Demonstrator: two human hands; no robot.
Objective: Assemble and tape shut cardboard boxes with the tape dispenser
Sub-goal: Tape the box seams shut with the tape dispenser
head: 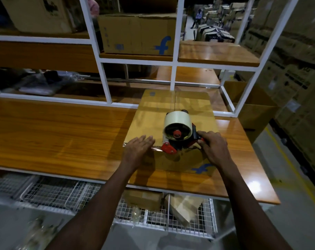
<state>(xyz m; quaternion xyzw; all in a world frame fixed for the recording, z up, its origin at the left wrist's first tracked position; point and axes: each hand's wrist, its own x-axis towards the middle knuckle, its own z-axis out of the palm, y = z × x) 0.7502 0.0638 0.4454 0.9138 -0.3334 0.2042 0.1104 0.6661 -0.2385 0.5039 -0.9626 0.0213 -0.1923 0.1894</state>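
The left hand (137, 150) lies flat with fingers spread on the near top edge of the cardboard box (154, 114), while the right hand (211, 147) is wrapped tight around the handle of the tape dispenser (178, 134). The dispenser sits on that same near edge, its pale roll upright. The box rests on the wooden table (54, 134), a shiny strip of tape running along its centre seam.
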